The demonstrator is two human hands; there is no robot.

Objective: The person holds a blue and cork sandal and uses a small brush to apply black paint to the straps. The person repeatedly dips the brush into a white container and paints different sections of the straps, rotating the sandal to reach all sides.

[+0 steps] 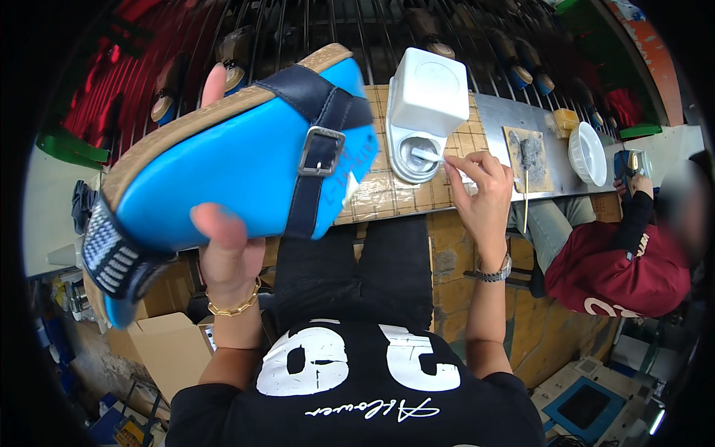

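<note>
My left hand is closed on a sandal fitted over a bright blue foot-shaped last. The sandal has dark straps, a silver buckle, a cork-coloured sole edge and a black-and-white woven toe band. It is held tilted at the left, with my thumb on the blue side and a finger showing beyond the sole. My right hand pinches a small white brush-like applicator. Its end is inside the round cup of a white dispenser on the bench; the liquid is hard to make out.
Brown gridded sheeting covers part of the metal bench. To the right lie a stained board with a long-handled brush and a white bowl. A co-worker in maroon sits there. Beyond, more shoes rest on metal rollers.
</note>
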